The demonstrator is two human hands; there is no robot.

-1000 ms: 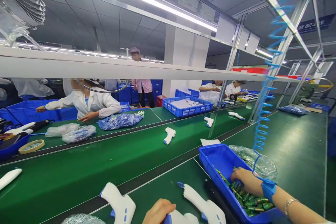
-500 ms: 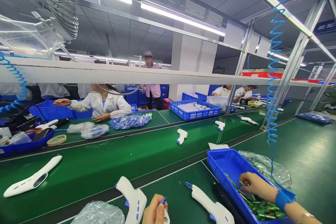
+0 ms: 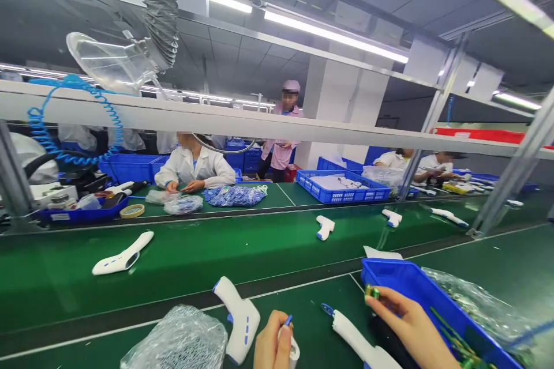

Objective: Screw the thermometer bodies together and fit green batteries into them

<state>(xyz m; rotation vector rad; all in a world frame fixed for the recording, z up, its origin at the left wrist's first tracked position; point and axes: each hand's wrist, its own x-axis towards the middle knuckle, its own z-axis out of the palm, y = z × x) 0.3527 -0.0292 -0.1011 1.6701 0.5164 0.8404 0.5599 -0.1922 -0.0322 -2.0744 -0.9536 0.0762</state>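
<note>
The thermometer housing (image 3: 237, 318) is glossy white plastic, the tray (image 3: 407, 291) blue plastic, the bag (image 3: 175, 340) crinkled film.

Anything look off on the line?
Mildly: the leftmost white thermometer housing lies slanted across the green belt, its dark opening showing, unlike the housing farther along. Nothing looks spilled or broken from this view.

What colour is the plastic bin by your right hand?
The plastic bin is bright blue, and it shows best in the head view.
</note>
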